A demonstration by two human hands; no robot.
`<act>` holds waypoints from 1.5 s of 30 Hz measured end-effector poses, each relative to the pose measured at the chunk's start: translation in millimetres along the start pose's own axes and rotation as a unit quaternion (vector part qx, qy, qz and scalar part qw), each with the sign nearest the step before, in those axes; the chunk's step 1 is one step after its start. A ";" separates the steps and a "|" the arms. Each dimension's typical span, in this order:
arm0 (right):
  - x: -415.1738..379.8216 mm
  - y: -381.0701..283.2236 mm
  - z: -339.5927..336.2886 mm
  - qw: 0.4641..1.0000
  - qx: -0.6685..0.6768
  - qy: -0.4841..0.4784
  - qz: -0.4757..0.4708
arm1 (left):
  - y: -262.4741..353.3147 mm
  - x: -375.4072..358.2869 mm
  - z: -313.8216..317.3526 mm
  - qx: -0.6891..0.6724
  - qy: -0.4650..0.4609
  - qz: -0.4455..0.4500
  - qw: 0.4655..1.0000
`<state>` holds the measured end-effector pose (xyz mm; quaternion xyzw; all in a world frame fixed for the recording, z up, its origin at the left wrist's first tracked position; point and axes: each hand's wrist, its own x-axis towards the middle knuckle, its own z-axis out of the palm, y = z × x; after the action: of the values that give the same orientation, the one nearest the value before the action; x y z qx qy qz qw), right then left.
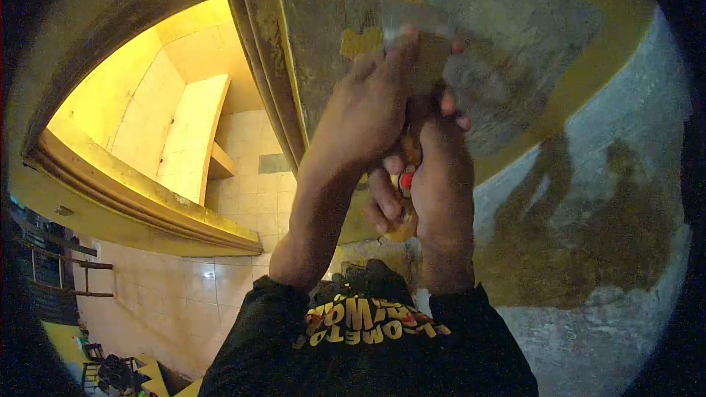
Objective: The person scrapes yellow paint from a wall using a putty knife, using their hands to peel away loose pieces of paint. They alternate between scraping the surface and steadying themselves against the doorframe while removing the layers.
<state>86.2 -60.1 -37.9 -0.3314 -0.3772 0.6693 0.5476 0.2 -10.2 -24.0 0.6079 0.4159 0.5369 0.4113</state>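
My right hand [445, 184] is closed round the yellowish handle [401, 231] of a hand tool, with a red spot [406, 181] showing between the fingers. Higher up, my left hand [364, 114] presses over the front part of the same tool, its fingers stretched forward against it. A blurred greyish flat end [415, 18] meets the wall [515, 22] just beyond the fingertips. The tool's exact kind cannot be made out, as both hands cover most of it. Around the hands, the wall has grey bare areas and yellow patches of paint [362, 43].
To the left, a framed opening [254, 59] shows a brightly lit tiled room with a ledge [195, 132]. Pale floor tiles [169, 294] lie below it. A ladder-like wooden frame [73, 279] and cluttered items [114, 375] stand at lower left. Shadows fall on the right wall [588, 220].
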 end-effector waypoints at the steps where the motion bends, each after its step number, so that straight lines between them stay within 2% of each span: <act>1: 2.6 1.7 -1.4 0.999 -0.023 0.024 -0.019 | 0.8 2.4 0.3 0.016 0.008 0.014 1.000; 2: 5.2 2.0 -2.6 0.999 -0.023 0.021 -0.024 | -0.5 4.6 -0.4 -0.035 -0.016 -0.015 0.999; 4: 12.1 2.6 -6.9 0.997 -0.034 -0.063 -0.043 | -1.5 4.5 -0.8 -0.085 -0.044 -0.051 0.994; 9: 9.3 15.6 -15.5 0.993 -0.080 0.020 -0.082 | 5.2 -18.0 -9.9 -0.050 -0.064 -0.122 0.989; 10: 7.7 11.0 -19.6 0.992 -0.084 0.032 -0.087 | -12.6 -31.3 -9.0 -0.116 -0.077 -0.056 0.989; 12: -0.5 0.2 -35.6 0.991 -0.077 0.063 -0.091 | -73.7 -87.2 -10.6 -0.182 -0.054 -0.005 0.982; 13: -5.0 4.7 -52.1 0.960 -0.198 0.145 -0.137 | -103.8 -115.9 -11.2 -0.214 -0.045 0.022 0.975; 14: -8.2 18.9 -71.7 0.946 -0.215 0.181 -0.163 | -147.5 -159.4 -21.2 -0.229 -0.062 -0.038 0.971; 15: -11.6 32.9 -91.4 0.929 -0.233 0.218 -0.186 | -180.7 -195.5 -27.7 -0.119 -0.009 -0.178 0.977; 16: -15.7 46.8 -111.5 0.910 -0.250 0.255 -0.208 | -211.1 -229.1 -29.3 -0.066 0.138 -0.233 0.960; 17: -15.2 73.9 -153.8 0.902 -0.309 0.217 -0.208 | -294.8 -287.3 -36.1 0.044 0.267 -0.326 0.906; 18: -15.3 101.1 -180.6 0.908 -0.307 0.199 -0.201 | -357.0 -355.1 -49.3 0.270 0.267 -0.263 0.887; 19: -15.2 127.5 -206.8 0.914 -0.306 0.181 -0.195 | -395.6 -406.0 -61.8 0.487 0.244 -0.204 0.813; 20: -19.5 142.5 -216.6 0.929 -0.298 0.160 -0.149 | -405.8 -432.3 -68.4 0.494 0.280 -0.228 0.791; 22: -21.3 167.1 -222.0 0.947 -0.288 0.131 -0.058 | -406.3 -482.9 -60.2 0.563 0.209 -0.314 0.735; 23: -17.6 172.9 -205.3 0.951 -0.289 0.096 -0.044 | -413.3 -488.3 -51.1 0.501 0.284 -0.343 0.742; 25: -22.6 180.9 -177.1 0.935 -0.330 0.132 -0.014 | -495.9 -518.9 -39.3 0.405 0.353 -0.363 0.761; 26: -19.8 186.8 -171.1 0.937 -0.327 0.121 -0.010 | -480.8 -507.4 -43.2 0.408 0.361 -0.367 0.754; 28: -11.6 191.5 -169.3 0.929 -0.360 0.024 -0.086 | -422.7 -461.5 -59.3 0.150 0.425 -0.532 0.717; 29: -9.1 186.9 -166.9 0.930 -0.356 0.026 -0.090 | -429.3 -470.0 -63.7 0.154 0.425 -0.528 0.719; 31: -2.7 155.1 -159.9 0.924 -0.336 -0.009 -0.184 | -440.2 -500.9 -80.3 0.032 0.482 -0.587 0.650; 33: 3.3 122.4 -192.8 0.933 -0.268 0.048 -0.236 | -453.3 -547.6 -89.4 -0.048 0.499 -0.634 0.589; 35: 11.4 101.7 -233.4 0.940 -0.184 0.049 -0.282 | -522.5 -648.9 -111.0 0.053 0.347 -0.738 0.576; 37: 18.0 106.3 -264.9 0.946 -0.127 0.031 -0.296 | -396.7 -638.9 -98.6 -0.021 0.426 -0.463 0.777; 40: 19.9 129.8 -252.9 0.966 -0.104 0.183 -0.147 | -422.4 -667.3 -117.9 -0.031 0.522 -0.440 0.730; 42: 25.7 137.8 -238.8 0.962 -0.086 0.244 -0.083 | -449.6 -631.1 -156.4 0.083 0.289 -0.636 0.711; 44: 31.6 145.8 -230.7 0.965 -0.081 0.235 -0.082 | -484.1 -590.2 -166.2 0.104 0.270 -0.787 0.545; 45: 34.3 148.9 -223.4 0.965 -0.073 0.236 -0.081 | -473.2 -561.7 -163.4 0.087 0.372 -0.740 0.554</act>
<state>199.5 -11.9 -278.9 -0.4878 -0.3108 0.4955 0.6480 -236.3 -384.2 -632.6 -0.1350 0.8799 0.1824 0.4175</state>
